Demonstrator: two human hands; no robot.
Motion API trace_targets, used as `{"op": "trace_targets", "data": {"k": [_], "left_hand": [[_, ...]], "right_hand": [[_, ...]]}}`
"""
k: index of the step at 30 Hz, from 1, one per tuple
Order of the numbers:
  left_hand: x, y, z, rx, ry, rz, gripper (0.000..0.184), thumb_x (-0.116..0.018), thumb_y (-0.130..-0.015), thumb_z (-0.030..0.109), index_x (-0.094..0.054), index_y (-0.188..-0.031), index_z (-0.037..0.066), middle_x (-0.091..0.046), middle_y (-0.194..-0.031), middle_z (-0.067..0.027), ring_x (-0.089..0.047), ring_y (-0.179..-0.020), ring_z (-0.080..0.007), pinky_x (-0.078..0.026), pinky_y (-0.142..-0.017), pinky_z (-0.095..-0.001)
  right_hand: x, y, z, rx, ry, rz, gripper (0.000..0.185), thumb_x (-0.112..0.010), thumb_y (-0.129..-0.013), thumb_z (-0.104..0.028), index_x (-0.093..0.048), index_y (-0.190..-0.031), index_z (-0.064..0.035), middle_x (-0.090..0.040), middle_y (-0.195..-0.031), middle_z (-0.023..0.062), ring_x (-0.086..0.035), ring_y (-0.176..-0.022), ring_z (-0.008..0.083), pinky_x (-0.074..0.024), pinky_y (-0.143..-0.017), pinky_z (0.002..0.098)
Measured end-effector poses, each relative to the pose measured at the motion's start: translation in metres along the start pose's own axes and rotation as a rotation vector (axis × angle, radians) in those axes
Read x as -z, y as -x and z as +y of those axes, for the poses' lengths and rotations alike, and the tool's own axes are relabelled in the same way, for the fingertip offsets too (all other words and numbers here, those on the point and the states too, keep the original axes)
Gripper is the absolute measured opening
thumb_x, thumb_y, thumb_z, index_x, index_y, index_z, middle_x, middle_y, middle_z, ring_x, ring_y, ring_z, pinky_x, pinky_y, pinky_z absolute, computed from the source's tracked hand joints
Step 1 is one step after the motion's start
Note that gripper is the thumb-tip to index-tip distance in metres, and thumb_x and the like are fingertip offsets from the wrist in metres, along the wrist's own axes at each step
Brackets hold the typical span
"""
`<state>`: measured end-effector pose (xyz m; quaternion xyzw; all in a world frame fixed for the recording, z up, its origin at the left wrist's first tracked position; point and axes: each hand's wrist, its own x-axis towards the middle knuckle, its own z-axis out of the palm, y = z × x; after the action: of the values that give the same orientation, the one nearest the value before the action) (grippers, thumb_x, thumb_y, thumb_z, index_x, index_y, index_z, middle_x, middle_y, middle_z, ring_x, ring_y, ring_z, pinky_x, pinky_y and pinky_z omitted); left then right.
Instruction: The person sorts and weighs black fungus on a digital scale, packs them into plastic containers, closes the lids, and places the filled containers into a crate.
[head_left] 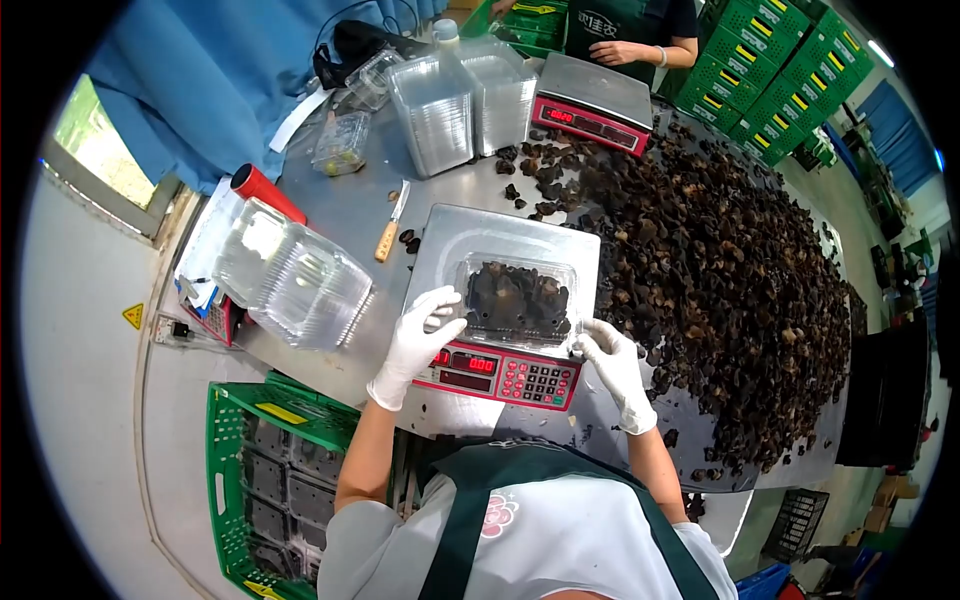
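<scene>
A clear plastic tray [517, 300] filled with dark wood-ear mushrooms rests on the metal plate of a red digital scale [500, 375]. My left hand [420, 335], in a white glove, is at the tray's left edge, with its fingers apart and curved. At the tray's lower right corner is my right hand [608, 362], also gloved, thumb and forefinger near the rim; whether they pinch it is hard to make out. A large heap of loose dark mushrooms [730, 290] lies to the right of the scale.
Stacked clear trays [300, 285] and a wooden-handled knife [392, 225] lie left. More tray stacks [435, 115] and a second scale [592, 105] stand behind. A co-worker's hand [615, 52] is beyond. A green crate [225, 480] with packed trays is at lower left.
</scene>
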<state>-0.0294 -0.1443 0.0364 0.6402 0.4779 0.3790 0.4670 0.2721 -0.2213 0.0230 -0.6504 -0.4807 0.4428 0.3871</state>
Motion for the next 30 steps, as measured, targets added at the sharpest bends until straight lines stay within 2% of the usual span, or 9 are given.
{"op": "trace_targets", "data": {"k": [4, 7, 11, 20, 24, 26, 28, 29, 30], "left_hand": [[-0.011, 0.014, -0.007, 0.099, 0.153, 0.105, 0.035, -0.069, -0.084, 0.012, -0.059, -0.115, 0.001, -0.065, -0.105, -0.011, -0.061, -0.075, -0.0095, -0.048, -0.064, -0.0206], [-0.012, 0.016, -0.01, 0.436, 0.32, -0.051, 0.026, -0.062, -0.089, 0.011, -0.057, -0.111, -0.001, -0.063, -0.075, -0.0046, -0.051, -0.053, -0.0058, -0.041, -0.047, -0.0189], [-0.02, 0.021, -0.019, 0.342, 0.461, 0.02, 0.014, -0.059, -0.09, 0.008, -0.056, -0.102, 0.0, -0.062, -0.072, -0.0056, -0.053, -0.052, -0.0068, -0.041, -0.045, -0.0192], [-0.025, 0.031, -0.033, 0.213, 0.478, 0.063, 0.012, -0.058, -0.09, 0.001, -0.055, -0.102, 0.0, -0.061, -0.071, -0.0054, -0.056, -0.055, -0.0073, -0.045, -0.048, -0.0195], [-0.009, 0.037, -0.031, 0.133, 0.384, -0.089, 0.024, -0.064, -0.086, 0.004, -0.053, -0.106, 0.0, -0.063, -0.083, -0.0061, -0.06, -0.068, -0.0091, -0.049, -0.056, -0.0221], [-0.003, 0.042, -0.017, 0.102, 0.306, -0.164, 0.03, -0.068, -0.083, 0.007, -0.052, -0.107, 0.0, -0.064, -0.087, -0.0061, -0.062, -0.075, -0.0101, -0.051, -0.06, -0.0237], [-0.002, 0.045, 0.018, 0.04, 0.064, -0.133, 0.046, -0.073, -0.078, 0.01, -0.05, -0.116, -0.002, -0.064, -0.1, -0.0103, -0.065, -0.087, -0.0186, -0.052, -0.072, -0.0275], [-0.003, 0.044, 0.01, -0.163, -0.196, -0.086, 0.059, -0.078, -0.072, 0.013, -0.049, -0.121, -0.002, -0.064, -0.105, -0.0112, -0.065, -0.091, -0.0228, -0.052, -0.08, -0.0289], [-0.006, 0.043, 0.011, -0.345, -0.208, -0.001, 0.053, -0.075, -0.075, 0.011, -0.05, -0.121, 0.0, -0.064, -0.112, -0.0131, -0.065, -0.094, -0.0251, -0.052, -0.082, -0.0294]], "right_hand": [[-0.01, 0.004, -0.002, -0.079, -0.125, 0.005, 0.03, -0.067, -0.088, -0.016, -0.061, -0.113, 0.0009, -0.067, -0.084, 0.0032, -0.06, -0.073, 0.0074, -0.0492, -0.068, 0.0217], [-0.009, 0.0, -0.004, -0.193, -0.273, -0.114, 0.023, -0.066, -0.089, -0.014, -0.061, -0.106, 0.0008, -0.066, -0.08, 0.0028, -0.062, -0.069, 0.0081, -0.0486, -0.062, 0.0209], [-0.011, -0.002, -0.007, -0.189, -0.45, -0.127, 0.015, -0.064, -0.09, -0.011, -0.059, -0.097, 0.0003, -0.064, -0.075, 0.0025, -0.063, -0.068, 0.0096, -0.0488, -0.058, 0.02], [-0.02, 0.001, 0.014, -0.047, -0.367, -0.064, 0.008, -0.061, -0.088, -0.001, -0.055, -0.093, -0.0018, -0.06, -0.078, 0.0011, -0.059, -0.064, 0.0097, -0.0486, -0.059, 0.0225], [-0.019, 0.014, 0.004, 0.125, -0.276, -0.008, 0.011, -0.064, -0.087, -0.003, -0.055, -0.093, -0.0041, -0.06, -0.077, 0.0003, -0.06, -0.067, 0.0102, -0.0486, -0.063, 0.0258], [-0.013, 0.019, -0.005, 0.45, 0.231, 0.136, 0.014, -0.065, -0.085, -0.003, -0.058, -0.096, -0.0023, -0.064, -0.08, 0.007, -0.063, -0.072, 0.0149, -0.0501, -0.067, 0.0263], [-0.005, 0.017, -0.01, 0.586, 0.368, 0.114, 0.015, -0.07, -0.076, 0.0, -0.06, -0.087, -0.0026, -0.066, -0.086, 0.0098, -0.065, -0.077, 0.0226, -0.0515, -0.068, 0.0295], [-0.005, 0.013, -0.017, 0.762, 0.375, 0.14, 0.018, -0.07, -0.072, 0.002, -0.059, -0.084, -0.0039, -0.066, -0.087, 0.0096, -0.065, -0.078, 0.0238, -0.0517, -0.067, 0.0301], [-0.006, 0.008, -0.022, 0.938, 0.378, 0.166, 0.021, -0.07, -0.068, 0.005, -0.059, -0.082, -0.0051, -0.066, -0.087, 0.0095, -0.065, -0.079, 0.025, -0.0518, -0.067, 0.0307]]}}
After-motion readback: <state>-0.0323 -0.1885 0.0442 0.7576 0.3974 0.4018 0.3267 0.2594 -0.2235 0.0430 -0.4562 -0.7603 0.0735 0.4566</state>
